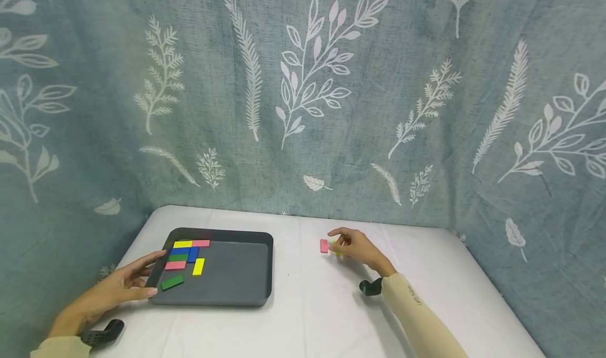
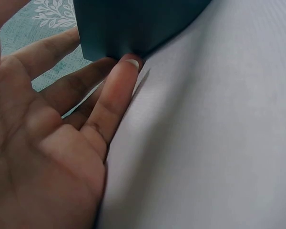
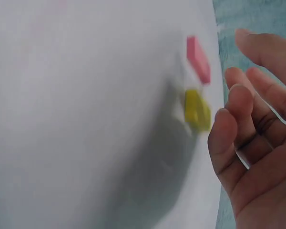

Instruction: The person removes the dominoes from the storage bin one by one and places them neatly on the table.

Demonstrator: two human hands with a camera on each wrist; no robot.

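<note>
My left hand (image 1: 115, 289) rests against the left side of a dark grey tray (image 1: 241, 295), its fingers spread along the outer wall and the thumb at the near corner. In the left wrist view, fingertips touch the tray's wall (image 2: 119, 28). On the right, my right hand (image 1: 356, 250) hovers over a yellow block (image 3: 195, 110), fingers loosely bent and apart from one another. The hand mostly hides this block in the head view. Just left of it, a pink block (image 1: 324, 246) lies on the white cloth.
Inside the tray's left part lie several coloured blocks: a yellow (image 1: 182, 244) and a pink one at the back, blue and green ones below, and a loose green block (image 1: 172, 283) near the front. A leaf-patterned curtain (image 1: 265, 179) surrounds the white table (image 1: 312, 316).
</note>
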